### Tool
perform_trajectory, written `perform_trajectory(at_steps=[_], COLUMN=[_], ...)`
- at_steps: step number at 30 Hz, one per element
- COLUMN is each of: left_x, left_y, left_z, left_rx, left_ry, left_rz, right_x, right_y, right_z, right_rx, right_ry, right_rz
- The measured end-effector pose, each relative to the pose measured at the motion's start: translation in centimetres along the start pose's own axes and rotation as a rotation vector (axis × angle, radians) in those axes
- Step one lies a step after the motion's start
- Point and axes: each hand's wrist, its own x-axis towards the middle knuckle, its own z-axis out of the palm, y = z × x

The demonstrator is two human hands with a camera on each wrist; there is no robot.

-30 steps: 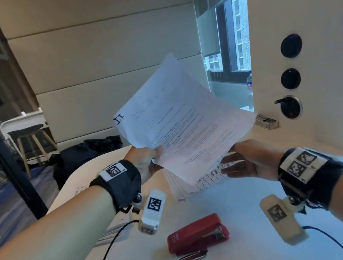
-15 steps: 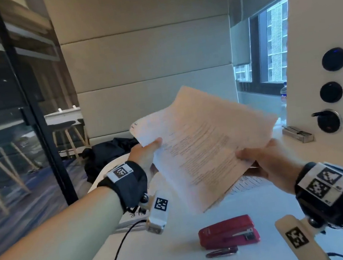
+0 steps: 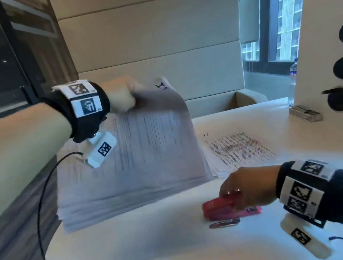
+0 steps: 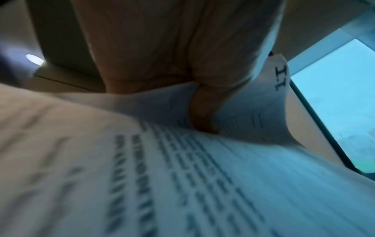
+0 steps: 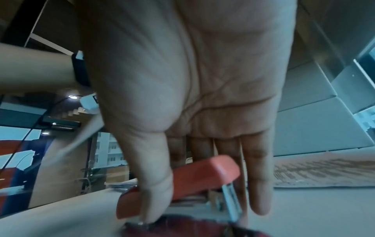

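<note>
My left hand point(image 3: 123, 98) is raised over the left end of the table point(image 3: 142, 259). It is clamped on the sheaf of papers point(image 3: 140, 164) by its upper edge, near the corner with the handwritten mark. In the left wrist view the thumb point(image 4: 205, 112) lies across the top page point(image 4: 182, 176). The sheets hang and fan out at the bottom, clear of the tabletop, so I reckon they will need knocking square before any staple goes in. I would tap the lower edge on the table and keep this pinch firm so nothing slides. To the right and lower, well apart from the left, my right hand point(image 3: 247, 187) is down on the red stapler point(image 3: 222, 208), which lies on the table near its front edge. The right wrist view shows the thumb point(image 5: 154, 197) on one side of the red stapler point(image 5: 194, 178) and the fingers reaching over the other, pinching it. I think the grip should settle further back along the body so that the mouth is free. I should also lift it straight up, since a small metal clip point(image 3: 224, 223) lies just beside it and could be dragged along. Further right, a loose printed sheet point(image 3: 237, 148) lies flat on the table, and I should keep the sheaf from sweeping over it.
</note>
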Motion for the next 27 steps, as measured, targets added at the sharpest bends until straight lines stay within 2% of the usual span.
perform_trajectory(at_steps=[3, 5, 7, 9, 12, 15, 21, 23, 27], left_x=[-1.1, -1.8, -2.3, -3.0, -3.7, -4.0, -4.4, -4.9, -6.0], left_y=[1.2, 1.8, 2.1, 2.7, 3.5, 4.0, 4.0, 4.1, 4.2], left_z=[3.2, 6.8, 10.5, 13.5, 17.0, 18.7, 19.5, 19.5, 19.8], left_rx=[0.052, 0.099, 0.140, 0.130, 0.166, 0.203, 0.273, 0.244, 0.273], left_ry=[-0.261, -0.410, -0.529, -0.597, -0.612, -0.542, -0.386, -0.434, -0.651], left_rz=[0.013, 0.091, 0.194, 0.229, 0.269, 0.284, 0.454, 0.458, 0.380], right_x=[0.1, 0.2, 0.0, -0.4, -1.1, -1.5, -1.3, -1.0, -0.5], right_y=[-0.1, 0.4, 0.9, 1.6, 2.8, 3.5, 4.0, 3.9, 3.6], right_z=[-0.1, -0.1, -0.2, -0.2, 0.0, 0.1, 0.1, 0.4, 0.4], right_rx=[-0.074, -0.131, -0.168, -0.198, -0.208, -0.197, -0.193, -0.192, -0.208], right_ry=[0.014, 0.013, 0.000, -0.013, -0.010, 0.003, 0.004, -0.007, -0.020], right_rz=[0.012, 0.053, 0.095, 0.128, 0.175, 0.221, 0.265, 0.271, 0.274])
